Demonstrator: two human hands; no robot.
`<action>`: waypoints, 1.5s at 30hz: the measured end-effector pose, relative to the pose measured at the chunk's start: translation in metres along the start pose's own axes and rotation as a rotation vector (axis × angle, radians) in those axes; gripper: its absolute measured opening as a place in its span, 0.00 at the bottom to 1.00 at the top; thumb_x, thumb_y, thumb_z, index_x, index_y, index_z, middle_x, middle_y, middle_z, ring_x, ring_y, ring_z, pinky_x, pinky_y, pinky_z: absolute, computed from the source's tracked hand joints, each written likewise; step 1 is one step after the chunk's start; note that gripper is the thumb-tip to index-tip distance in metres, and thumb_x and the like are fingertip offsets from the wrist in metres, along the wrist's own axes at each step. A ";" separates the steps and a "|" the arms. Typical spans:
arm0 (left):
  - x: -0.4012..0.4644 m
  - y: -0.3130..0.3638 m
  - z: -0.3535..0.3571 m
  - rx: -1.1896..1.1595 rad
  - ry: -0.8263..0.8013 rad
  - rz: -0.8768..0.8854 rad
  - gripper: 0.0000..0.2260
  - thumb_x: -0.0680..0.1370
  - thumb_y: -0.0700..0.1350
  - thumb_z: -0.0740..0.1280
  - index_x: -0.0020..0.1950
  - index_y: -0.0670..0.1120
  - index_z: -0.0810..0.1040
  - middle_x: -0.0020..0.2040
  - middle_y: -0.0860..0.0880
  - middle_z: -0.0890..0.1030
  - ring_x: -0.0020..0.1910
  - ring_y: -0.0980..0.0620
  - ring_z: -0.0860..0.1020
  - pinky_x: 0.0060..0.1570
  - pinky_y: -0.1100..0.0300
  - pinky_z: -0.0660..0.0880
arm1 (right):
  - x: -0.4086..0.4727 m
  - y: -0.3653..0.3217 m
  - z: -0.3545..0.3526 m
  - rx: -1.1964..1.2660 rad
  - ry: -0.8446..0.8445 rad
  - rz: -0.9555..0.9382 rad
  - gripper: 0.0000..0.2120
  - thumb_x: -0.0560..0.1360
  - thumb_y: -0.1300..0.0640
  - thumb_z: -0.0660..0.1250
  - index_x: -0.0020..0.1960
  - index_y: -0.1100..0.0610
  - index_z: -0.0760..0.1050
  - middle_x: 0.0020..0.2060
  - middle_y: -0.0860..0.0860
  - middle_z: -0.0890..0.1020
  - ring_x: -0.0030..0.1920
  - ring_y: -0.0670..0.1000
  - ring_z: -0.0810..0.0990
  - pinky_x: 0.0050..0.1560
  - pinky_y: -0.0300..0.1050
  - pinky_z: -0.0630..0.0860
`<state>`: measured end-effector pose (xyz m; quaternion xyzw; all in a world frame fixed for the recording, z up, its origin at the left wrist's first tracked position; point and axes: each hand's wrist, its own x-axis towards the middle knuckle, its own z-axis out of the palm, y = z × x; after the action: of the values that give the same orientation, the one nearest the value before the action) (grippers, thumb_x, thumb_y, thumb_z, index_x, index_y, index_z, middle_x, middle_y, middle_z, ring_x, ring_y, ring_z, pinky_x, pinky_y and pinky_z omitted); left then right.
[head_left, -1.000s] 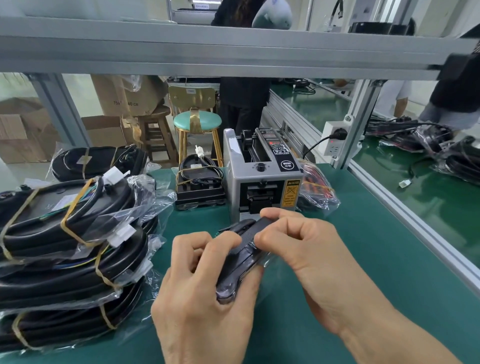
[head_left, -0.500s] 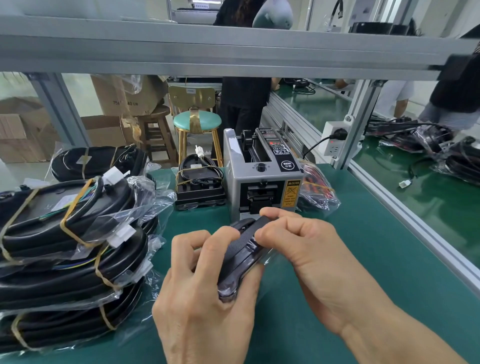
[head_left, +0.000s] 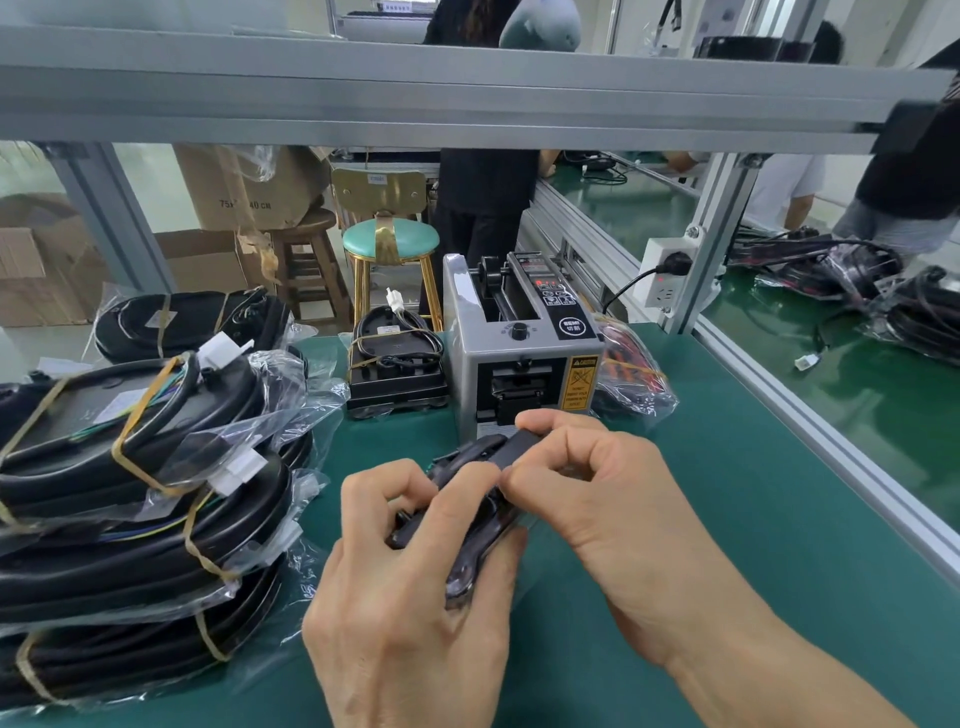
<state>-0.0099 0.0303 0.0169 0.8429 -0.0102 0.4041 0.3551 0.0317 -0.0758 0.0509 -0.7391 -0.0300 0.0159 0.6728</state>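
— How much room was there around the hands?

— Open green bench mat (head_left: 753, 519) lay to their right, running out to the aluminium frame rail (head_left: 831, 441) that edged the bench. On the left, a stack of bagged black cable coils (head_left: 130, 493) bound with tan bands sat close beside the left hand (head_left: 410, 613). Straight ahead, a grey box-shaped tape dispenser (head_left: 519, 353) stood just beyond the fingertips. A black power adapter wrapped in its cord (head_left: 395, 364) was on its left and a clear bag of red and black wires (head_left: 628, 384) on its right.

— And the piece being handled?

— The long black plastic part (head_left: 480, 545), wrapped in clear film, was held between both hands and tilted, its far end pointing toward the dispenser. The left hand gripped the near end, with the thumb on the right side and curled fingers on the left. The right hand (head_left: 608, 519) pinched the far end between thumb and forefinger, its other fingers curled. I could not tell whether the part touched the mat.
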 end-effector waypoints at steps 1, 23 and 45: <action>0.000 0.000 0.000 0.000 0.001 -0.002 0.19 0.64 0.51 0.75 0.52 0.61 0.77 0.47 0.55 0.71 0.35 0.49 0.78 0.33 0.53 0.77 | 0.000 0.000 0.000 -0.003 0.000 0.002 0.09 0.62 0.63 0.72 0.26 0.53 0.79 0.51 0.40 0.79 0.53 0.30 0.75 0.53 0.38 0.69; -0.003 -0.006 0.002 -0.050 -0.005 0.036 0.13 0.66 0.55 0.70 0.48 0.54 0.85 0.46 0.53 0.75 0.38 0.54 0.77 0.36 0.55 0.76 | 0.012 0.002 -0.026 0.110 -0.336 0.061 0.13 0.71 0.69 0.67 0.47 0.52 0.82 0.44 0.50 0.84 0.42 0.44 0.80 0.43 0.32 0.76; -0.010 -0.029 -0.002 -0.507 0.141 -0.086 0.12 0.63 0.50 0.75 0.46 0.56 0.83 0.45 0.48 0.76 0.36 0.60 0.77 0.38 0.75 0.71 | 0.023 0.028 -0.048 -0.080 -0.626 -0.253 0.36 0.64 0.58 0.79 0.65 0.38 0.68 0.64 0.44 0.75 0.67 0.45 0.73 0.68 0.44 0.68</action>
<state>-0.0096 0.0509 -0.0066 0.6963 -0.0504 0.4310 0.5717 0.0586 -0.1249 0.0280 -0.7145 -0.3272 0.1572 0.5981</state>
